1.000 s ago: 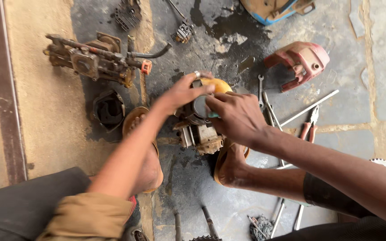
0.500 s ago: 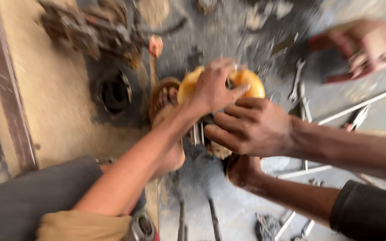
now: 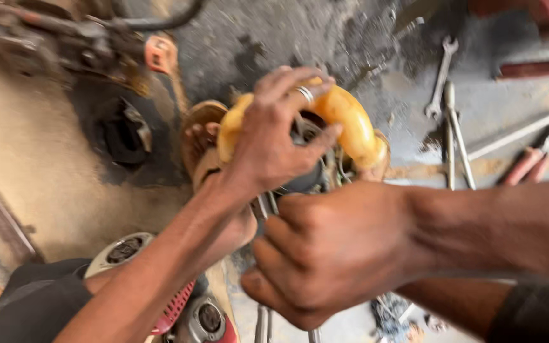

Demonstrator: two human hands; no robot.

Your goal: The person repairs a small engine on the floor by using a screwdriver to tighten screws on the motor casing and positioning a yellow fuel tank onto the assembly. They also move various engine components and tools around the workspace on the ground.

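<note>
A small engine with a curved yellow housing [image 3: 354,127] sits on the stained concrete floor in the middle of the head view. My left hand [image 3: 274,143] reaches in from the lower left and grips the yellow housing from above, a ring on one finger. My right hand [image 3: 332,254] comes in from the right and is closed in a fist on the engine's near side, just below the left hand. The engine body is mostly hidden under both hands. A sandalled foot [image 3: 199,136] rests against the engine's left side.
Wrenches [image 3: 445,89], a long metal rod [image 3: 522,130] and red-handled pliers [image 3: 528,166] lie to the right. A dirty engine assembly [image 3: 52,38] and a black round part [image 3: 122,133] are at upper left. A red-and-white engine part [image 3: 173,308] is near the bottom.
The view has moved much closer to the engine. My left hand has wrapped further over the yellow housing, and my right hand has dropped lower on the near side.
</note>
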